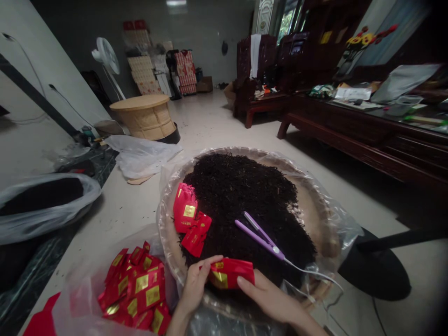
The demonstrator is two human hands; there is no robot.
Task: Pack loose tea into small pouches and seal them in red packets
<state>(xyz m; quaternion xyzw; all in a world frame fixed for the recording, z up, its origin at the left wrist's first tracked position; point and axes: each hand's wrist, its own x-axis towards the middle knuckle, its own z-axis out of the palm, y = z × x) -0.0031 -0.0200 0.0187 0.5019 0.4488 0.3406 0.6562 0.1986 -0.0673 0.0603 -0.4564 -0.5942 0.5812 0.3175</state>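
Note:
Both hands hold one small red foil packet (pixel 231 272) with a gold label, just above the near rim of a round woven tray (pixel 317 205). My left hand (pixel 196 284) pinches the packet's left end with closed fingers. My right hand (pixel 269 296) grips its right side, thumb on top. The tray is lined with clear plastic and heaped with dark loose tea leaves (pixel 238 196). A purple clamp-shaped sealer (pixel 261 237) with a white cord lies on the leaves right of the packet. Two more red packets (pixel 189 221) lie on the tray's left side.
A clear bag of several filled red packets (pixel 136 289) sits at my lower left. A plastic-lined bag of dark tea (pixel 42 196) is at far left. A black stand base (pixel 381 268) is on the right, dark wooden furniture (pixel 367 130) and a round wicker container (pixel 145 116) beyond.

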